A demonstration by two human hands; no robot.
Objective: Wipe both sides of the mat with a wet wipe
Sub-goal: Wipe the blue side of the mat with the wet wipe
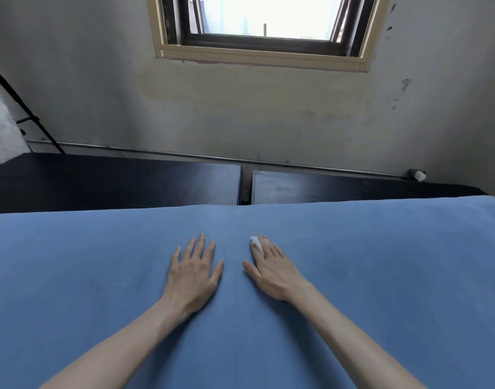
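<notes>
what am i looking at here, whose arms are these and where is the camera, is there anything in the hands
There is no machine here. The single picture comes from a camera worn on a person's head, looking forward and down, so the two bare arms reaching in from the bottom are the wearer's own.

Both hands lie flat, fingers straight, on a blue mat that fills the lower half of the view. The left hand holds nothing. The right hand presses a small white wipe against the mat; only a bit of it shows, by the fingertips.

Beyond the mat's far edge are two black tables with a narrow gap between them, then a worn wall with a window above.
</notes>
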